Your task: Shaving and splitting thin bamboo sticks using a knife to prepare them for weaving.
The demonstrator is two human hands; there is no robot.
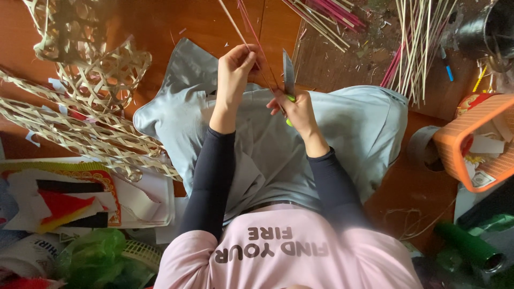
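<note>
**Trimming a thin stick with a knife over the lap**

The person sits on the floor with a grey cloth (pixel 342 123) spread over the lap. The right hand (pixel 297 109) is closed around the green handle of a knife (pixel 288 75), with the blade pointing up and away. The left hand (pixel 235 67) is pinched shut on thin sticks (pixel 251 37), one pale and one reddish, which run from the knife up past the fingers. The blade lies against the sticks just beside the left hand, so the step in hand looks like shaving or splitting a stick. I judge the next move needs a steady pull of the stick and a blade kept away from the fingers.

To the right, an orange plastic basket (pixel 455 147) holds papers and small cards. To the left lie woven bamboo lattice pieces (pixel 96 80) and coloured papers (pixel 59 203). Farther away, on a board, are bundles of pale and pink sticks (pixel 415 48). In the far right corner stands a dark pot (pixel 479 32); what is inside it I cannot tell.
</note>
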